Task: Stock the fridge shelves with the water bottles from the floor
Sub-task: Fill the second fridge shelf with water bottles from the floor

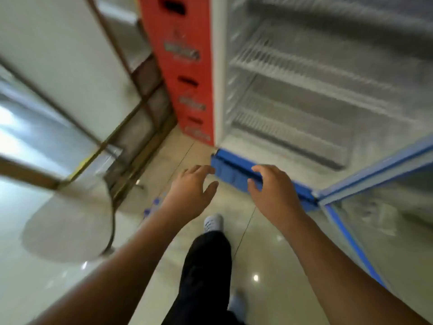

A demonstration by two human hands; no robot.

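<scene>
1. Left hand (192,186) - fingers loose, apart.
2. Right hand (269,185) - fingers loose, apart, before the open fridge (236,168).
3. Bottles (152,205) - blurred, on floor (262,259) beside left forearm.

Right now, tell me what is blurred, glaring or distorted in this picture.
Head view: motion blur smears the fridge shelves and the round table; the left hand and right hand are sharper. Head view: small glare spots shine on the glossy floor; the wide-angle lens tilts and bends the fridge door edges.
</scene>
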